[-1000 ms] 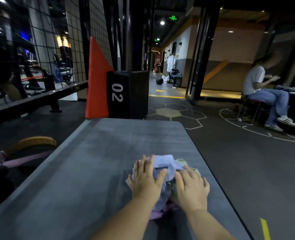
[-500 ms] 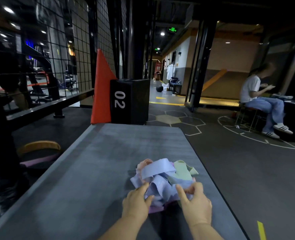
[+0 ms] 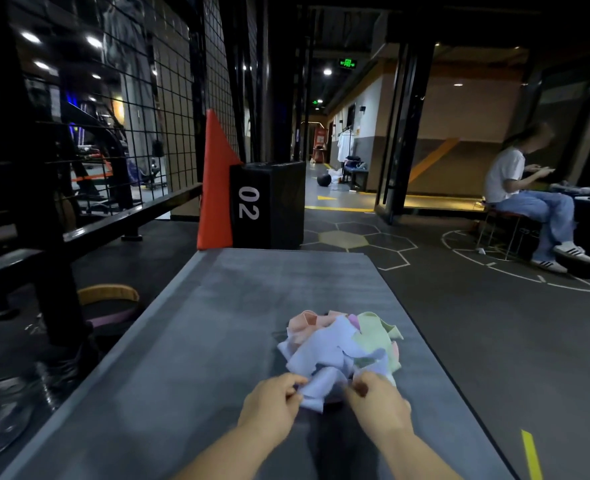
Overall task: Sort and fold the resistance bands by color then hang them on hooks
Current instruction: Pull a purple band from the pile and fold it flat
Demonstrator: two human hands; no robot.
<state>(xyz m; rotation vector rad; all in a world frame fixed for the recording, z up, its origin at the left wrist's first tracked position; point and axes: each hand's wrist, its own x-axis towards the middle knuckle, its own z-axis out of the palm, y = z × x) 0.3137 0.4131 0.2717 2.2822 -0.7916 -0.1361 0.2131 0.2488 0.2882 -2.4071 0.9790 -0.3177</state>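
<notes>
Grey counter (image 3: 217, 341) in a dim gym. The tangled pastel bands (image 3: 335, 344) lie at twelve o'clock from the left hand (image 3: 269, 407) and right hand (image 3: 378, 403), which both pinch the near edge.

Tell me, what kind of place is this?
Most likely a gym. There's a black box marked 02, weight plates on the floor at left, and a pile of pastel resistance bands on a grey mat.

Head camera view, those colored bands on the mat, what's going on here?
A person's left hand and right hand each pinch the near edge of a tangled pile of resistance bands on a gray mat. Lavender, peach and pale green bands lie jumbled together; none is sorted, folded or hung yet.
</notes>
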